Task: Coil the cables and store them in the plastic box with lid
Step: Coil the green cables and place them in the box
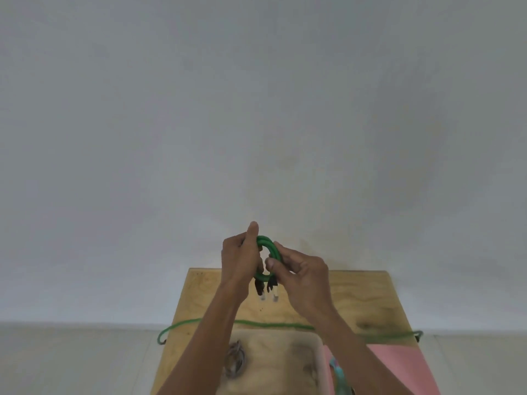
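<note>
One plywood table (370, 297), grey wall (256, 109).

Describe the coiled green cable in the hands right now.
The green cable is wound into a small, tight coil of several loops, held upright in the air above the wooden table. Its two black plug ends with pale tips hang side by side below. The left hand and right hand both grip it.

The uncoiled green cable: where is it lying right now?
In the head view the uncoiled green cable lies stretched across the wooden table, just beyond the plastic box, both ends hanging over the table's side edges.
</note>
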Demonstrator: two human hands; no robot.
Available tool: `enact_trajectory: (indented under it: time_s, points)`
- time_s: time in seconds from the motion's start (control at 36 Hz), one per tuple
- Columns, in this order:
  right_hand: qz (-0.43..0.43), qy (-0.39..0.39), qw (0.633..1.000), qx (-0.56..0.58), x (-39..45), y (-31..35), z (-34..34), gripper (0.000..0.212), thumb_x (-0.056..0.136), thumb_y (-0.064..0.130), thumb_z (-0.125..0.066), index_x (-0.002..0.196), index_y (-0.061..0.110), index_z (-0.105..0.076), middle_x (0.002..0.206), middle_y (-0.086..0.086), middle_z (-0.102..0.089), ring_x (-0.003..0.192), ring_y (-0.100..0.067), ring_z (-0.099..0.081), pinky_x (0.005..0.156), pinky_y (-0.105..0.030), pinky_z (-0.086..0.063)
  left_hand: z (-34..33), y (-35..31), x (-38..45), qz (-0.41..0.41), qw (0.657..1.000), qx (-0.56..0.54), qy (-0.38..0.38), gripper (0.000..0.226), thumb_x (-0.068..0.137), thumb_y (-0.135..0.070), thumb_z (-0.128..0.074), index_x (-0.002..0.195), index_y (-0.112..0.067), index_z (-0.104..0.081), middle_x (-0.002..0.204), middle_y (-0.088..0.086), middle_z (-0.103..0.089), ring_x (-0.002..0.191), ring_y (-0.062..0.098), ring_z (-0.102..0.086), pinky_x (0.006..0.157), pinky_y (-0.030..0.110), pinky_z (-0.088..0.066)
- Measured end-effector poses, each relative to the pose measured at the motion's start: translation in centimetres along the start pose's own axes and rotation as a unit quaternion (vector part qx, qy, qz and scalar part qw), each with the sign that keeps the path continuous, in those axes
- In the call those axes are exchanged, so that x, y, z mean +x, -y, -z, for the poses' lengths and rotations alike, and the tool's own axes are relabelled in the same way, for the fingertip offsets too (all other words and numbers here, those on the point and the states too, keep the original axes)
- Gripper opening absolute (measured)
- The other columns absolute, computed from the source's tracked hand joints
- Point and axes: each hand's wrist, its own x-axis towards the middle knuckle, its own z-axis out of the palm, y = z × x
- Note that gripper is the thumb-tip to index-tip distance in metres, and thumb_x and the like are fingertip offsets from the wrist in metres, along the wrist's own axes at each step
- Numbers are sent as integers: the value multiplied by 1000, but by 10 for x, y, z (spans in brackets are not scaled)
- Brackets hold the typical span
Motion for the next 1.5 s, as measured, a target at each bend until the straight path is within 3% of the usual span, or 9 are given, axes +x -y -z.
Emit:
enact_trajectory:
  time_s: [0.11, 0.25, 0.42, 0.61, 0.81, 0.94, 1.08, 1.36, 1.5]
  points:
    - [-44, -12, 999, 0, -16, -18, -14, 34, 85, 14, -76, 118, 24, -72, 89, 3, -79, 61, -18, -72, 76, -49, -62, 26, 26, 0, 26, 998, 25, 59, 64, 100, -47, -50, 75, 11, -58, 52, 14, -59, 50, 24, -56, 61, 36, -50]
    - [-77, -33, 996, -23, -40, -33, -32, 30, 85, 12, -76, 112, 26, -75, 88, 7, -79, 68, -17, -74, 71, -38, -63, 55, 55, 0, 40, 994, 45, 97, 54, 101, -47, -49, 75, -6, -75, 65, 14, -73, 65, 29, -70, 69, 39, -61]
    - [-152, -81, 983, -61, -64, -66, -44, 30, 84, 8, -77, 106, 29, -75, 75, 20, -76, 68, -1, -71, 61, -20, -57, 92, 107, 5, 18, 993, 115, 31, 34, 99, -43, -53, 91, -19, -76, 76, -2, -75, 84, 20, -71, 79, 41, -59]
    - [-243, -83, 954, -155, -96, -112, -47, 17, 86, 11, -74, 103, 13, -78, 70, 18, -69, 63, 11, -66, 55, 0, -43, 117, 196, -7, -85, 963, 254, 6, 29, 102, -26, -51, 118, -10, -68, 124, 8, -65, 115, 24, -59, 97, 43, -51]
    - [-303, -73, 929, -197, -100, -153, -56, 11, 89, 12, -71, 99, 15, -74, 76, 2, -66, 72, -13, -61, 57, -1, -41, 114, 255, -29, -122, 913, 383, 74, 56, 104, -37, -28, 149, -5, -39, 158, 14, -35, 146, 28, -31, 117, 40, -32]
    - [-329, -70, 920, -200, -97, -182, -61, 6, 89, 12, -71, 87, 17, -73, 73, 3, -66, 68, -10, -59, 56, -9, -42, 113, 282, -37, -110, 900, 405, 122, 71, 102, -52, -16, 158, -10, -15, 165, -4, -3, 153, 10, -2, 123, 27, -9]
    - [-322, -76, 919, -215, -96, -193, -63, 7, 83, 0, -72, 77, -3, -72, 55, 6, -53, 58, -12, -49, 61, -25, -41, 113, 289, -40, -124, 890, 422, 123, 67, 104, -46, -21, 158, -7, -15, 168, 3, -6, 155, 14, -3, 124, 29, -9]
    - [-312, -51, 926, -206, -95, -199, -74, 14, 88, 10, -70, 100, 9, -77, 81, 0, -72, 79, -17, -65, 66, -14, -44, 111, 289, -40, -123, 892, 418, 119, 65, 104, -44, -24, 158, -7, -15, 168, 4, -8, 155, 16, -5, 124, 34, -15]
    - [-322, -16, 920, -222, -96, -200, -68, 24, 95, 12, -59, 113, 7, -74, 99, -9, -76, 91, -21, -67, 77, -24, -46, 111, 288, -41, -124, 893, 417, 117, 65, 104, -44, -24, 158, -7, -15, 167, 4, -9, 155, 17, -7, 124, 36, -17]
